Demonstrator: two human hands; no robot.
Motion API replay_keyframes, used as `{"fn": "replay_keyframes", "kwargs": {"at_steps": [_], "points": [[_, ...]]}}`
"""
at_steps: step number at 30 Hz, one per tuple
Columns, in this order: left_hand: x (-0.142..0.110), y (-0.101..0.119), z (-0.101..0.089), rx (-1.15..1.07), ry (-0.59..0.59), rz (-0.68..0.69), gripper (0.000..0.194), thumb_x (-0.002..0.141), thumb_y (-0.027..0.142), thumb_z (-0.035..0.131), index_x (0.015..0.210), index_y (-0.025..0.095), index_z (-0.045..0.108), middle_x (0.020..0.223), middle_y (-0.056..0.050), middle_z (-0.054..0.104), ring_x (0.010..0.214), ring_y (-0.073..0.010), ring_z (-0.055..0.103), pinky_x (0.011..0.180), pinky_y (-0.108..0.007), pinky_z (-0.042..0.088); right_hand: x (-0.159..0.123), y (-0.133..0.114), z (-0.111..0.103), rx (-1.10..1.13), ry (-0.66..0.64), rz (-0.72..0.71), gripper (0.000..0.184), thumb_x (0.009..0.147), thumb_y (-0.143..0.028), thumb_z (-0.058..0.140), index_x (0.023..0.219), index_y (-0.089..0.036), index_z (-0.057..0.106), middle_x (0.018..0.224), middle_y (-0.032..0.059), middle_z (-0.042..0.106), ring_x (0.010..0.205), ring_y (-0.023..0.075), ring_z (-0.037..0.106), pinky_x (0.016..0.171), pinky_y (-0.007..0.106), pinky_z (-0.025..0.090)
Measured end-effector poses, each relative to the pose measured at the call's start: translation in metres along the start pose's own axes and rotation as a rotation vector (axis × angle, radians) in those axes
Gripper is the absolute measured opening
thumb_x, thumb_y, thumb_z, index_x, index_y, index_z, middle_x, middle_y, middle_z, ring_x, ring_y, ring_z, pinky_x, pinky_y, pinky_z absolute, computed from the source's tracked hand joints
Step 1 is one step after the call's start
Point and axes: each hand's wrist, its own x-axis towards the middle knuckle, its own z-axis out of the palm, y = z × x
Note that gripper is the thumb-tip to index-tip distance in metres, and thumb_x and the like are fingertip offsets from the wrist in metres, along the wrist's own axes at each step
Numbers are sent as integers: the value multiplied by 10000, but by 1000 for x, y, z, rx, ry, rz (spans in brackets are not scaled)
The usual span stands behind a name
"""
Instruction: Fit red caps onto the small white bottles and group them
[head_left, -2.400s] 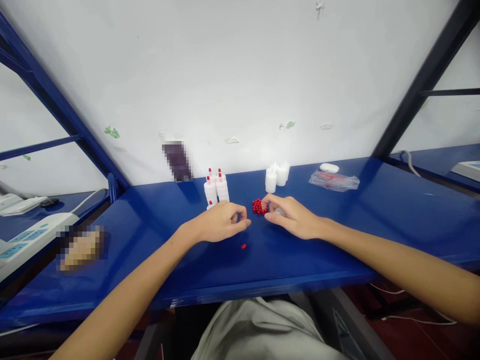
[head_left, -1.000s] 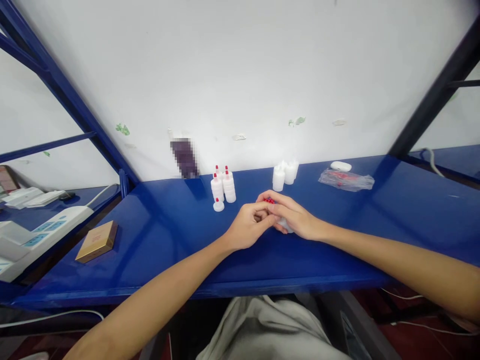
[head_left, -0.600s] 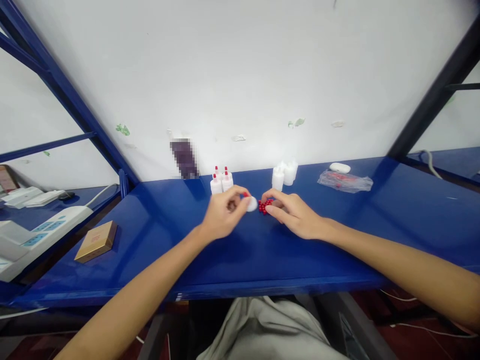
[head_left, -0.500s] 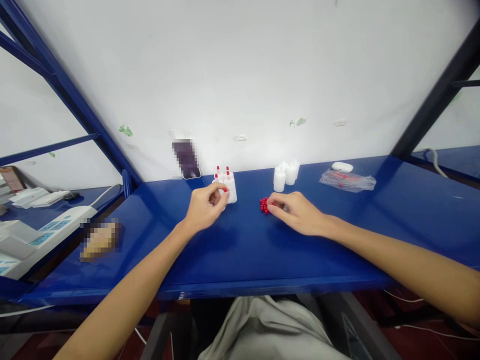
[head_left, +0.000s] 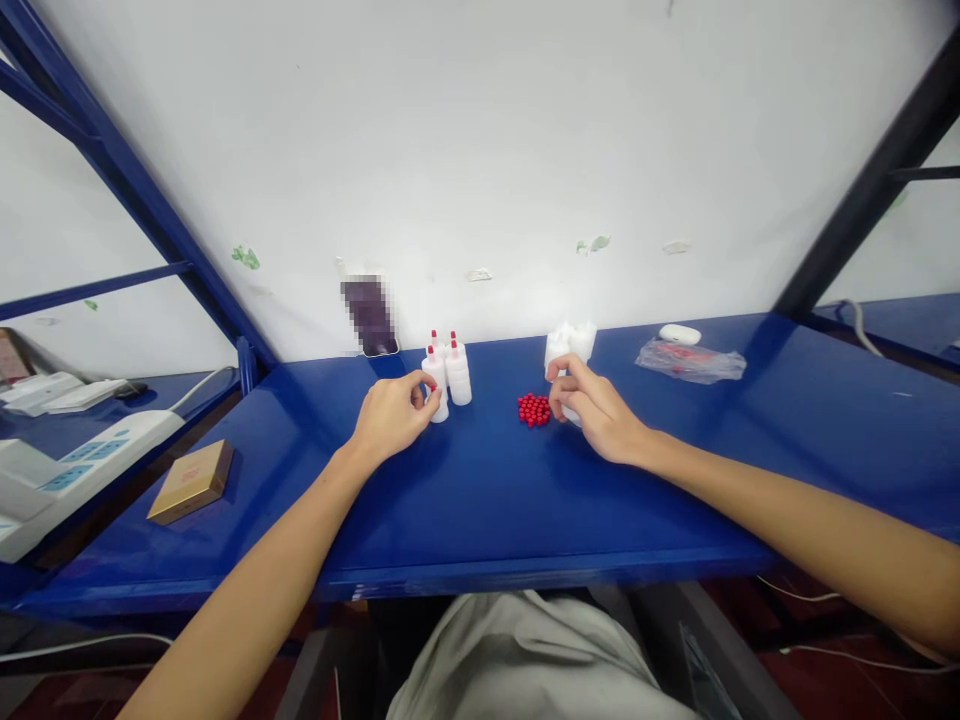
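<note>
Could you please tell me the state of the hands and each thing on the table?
Front bottle: upright.
Left hand: pinching that bottle's red tip.
Four rear bottles: upright, red-tipped.
Right hand: curled over a white item, grip unclear.
Red pieces: loose, clustered together.
White bottles: upright, partly hidden.
Plastic bag: lying crumpled.
White case: lying flat.
Gold box: closed, lying flat.
Dark slab: leaning on the wall.

Caps (head_left: 533, 410) glossy plast.; btls (head_left: 460, 384) smooth plast.; tabletop (head_left: 487, 500) glossy.
</note>
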Motion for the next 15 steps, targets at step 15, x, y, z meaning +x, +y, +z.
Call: {"fn": "replay_keyframes", "kwargs": {"at_steps": [15], "points": [[-2, 72, 30, 98, -301, 600, 271, 965, 272, 449, 1208, 214, 554, 943, -47, 655, 784, -184, 639, 691, -281, 470, -9, -2, 4, -172, -104, 31, 277, 920, -254, 418, 680, -181, 537, 674, -5, 574, 627, 142, 511, 626, 275, 353]]}}
